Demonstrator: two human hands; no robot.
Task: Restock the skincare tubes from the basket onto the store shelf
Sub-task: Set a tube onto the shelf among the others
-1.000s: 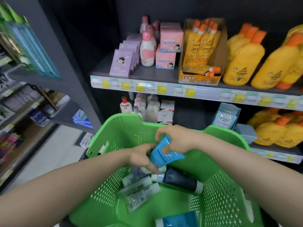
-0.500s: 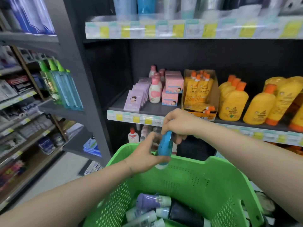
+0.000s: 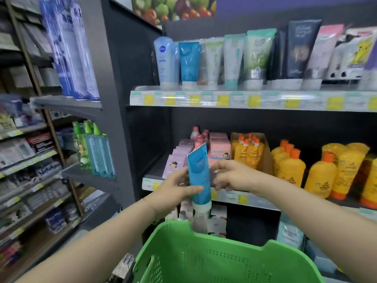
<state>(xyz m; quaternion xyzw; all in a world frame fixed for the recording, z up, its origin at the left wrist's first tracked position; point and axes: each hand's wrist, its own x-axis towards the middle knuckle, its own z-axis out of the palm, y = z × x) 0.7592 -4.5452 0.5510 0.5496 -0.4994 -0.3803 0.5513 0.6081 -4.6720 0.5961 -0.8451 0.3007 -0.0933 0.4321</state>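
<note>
Setting: retail shop, toiletries aisle. Dark shelving (image 3: pixel 114 99) carries yellow price tags (image 3: pixel 254 101) along its front edges. Skincare tubes (image 3: pixel 255 56) stand in a row at 1 o'clock, yellow bottles (image 3: pixel 291 172) at 3 o'clock, further stocked racks (image 3: pixel 30 160) at 9 o'clock. Green shopping basket (image 3: pixel 204 262) at 6 o'clock.

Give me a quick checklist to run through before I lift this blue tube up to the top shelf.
1. Grip: left hand holds the blue tube around its middle: ok.
2. Orientation: cap down, crimp up, like the row of tubes on the upper shelf: ok.
3. Right hand off the tube: beside it, contact unclear: cannot tell.
4. Destination: matching blue tube stands second from the left there: ok.
5. Free slot: front row stands packed side by side: cannot tell.
6. Clear of the green basket: tube is above its rim: ok.
</note>
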